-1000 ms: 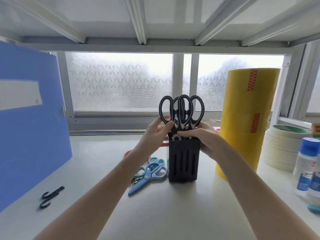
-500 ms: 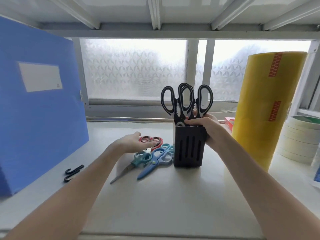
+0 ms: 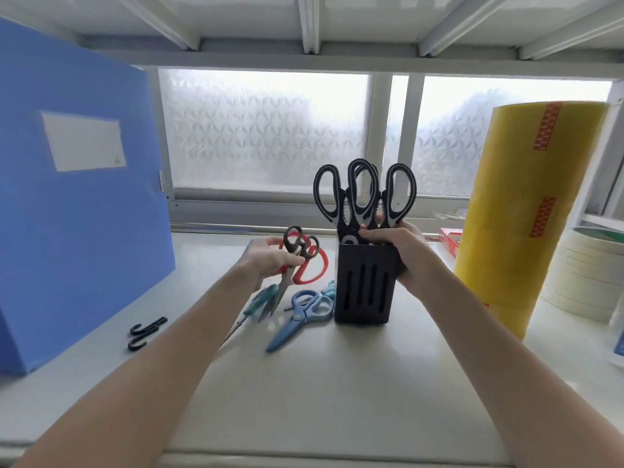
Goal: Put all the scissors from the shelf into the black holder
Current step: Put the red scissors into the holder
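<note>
Since the earlier frame, left hand [image 3: 266,258] has lifted a dark-handled pair of scissors [image 3: 294,261] off the shelf [image 3: 304,383]; its fingers are closed round the handles, blades pointing down. Right hand [image 3: 401,248] is wrapped round the top of the black holder [image 3: 363,288], which stands upright on the shelf with black-handled scissors [image 3: 364,194] seated in it. Red scissors [image 3: 312,270], teal scissors [image 3: 260,302] and blue scissors [image 3: 300,315] lie just left of the holder.
</note>
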